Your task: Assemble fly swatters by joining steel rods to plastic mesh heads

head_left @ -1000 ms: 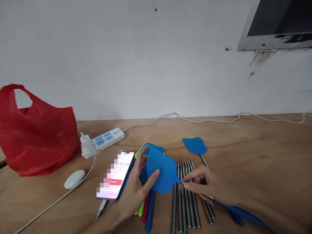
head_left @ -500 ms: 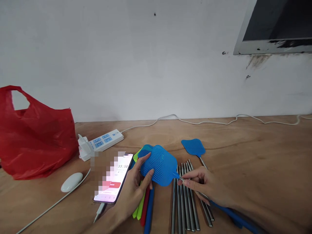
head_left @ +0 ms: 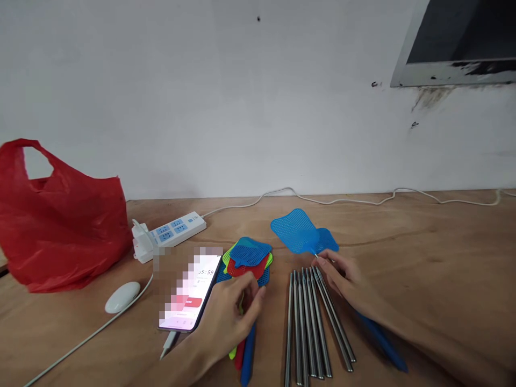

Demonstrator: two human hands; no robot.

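My right hand (head_left: 342, 277) pinches the metal shaft of a blue fly swatter (head_left: 294, 231) just below its head. That head partly covers another blue swatter head (head_left: 327, 239) on the table. A blue handle (head_left: 385, 341) shows below my right forearm. My left hand (head_left: 236, 309) is open, fingers bent and apart, above a pile of swatter parts. In that pile are a blue mesh head (head_left: 252, 252), a red one (head_left: 245, 270) and a yellow-green one (head_left: 226, 258). Red and blue handles (head_left: 249, 357) stick out beneath the hand. Several metal rods (head_left: 308, 328) lie between my hands.
A lit phone (head_left: 193, 295), partly pixelated, lies left of my left hand with a cable plugged in. Behind it is a white power strip (head_left: 177, 231). A red plastic bag (head_left: 64, 231) and a white rounded object (head_left: 122, 297) are farther left. A cord (head_left: 334, 203) runs along the wall.
My left hand has let go of the blue swatter head and drawn back over the pile. My right hand has moved the swatter away toward the wall, beside the other blue head.
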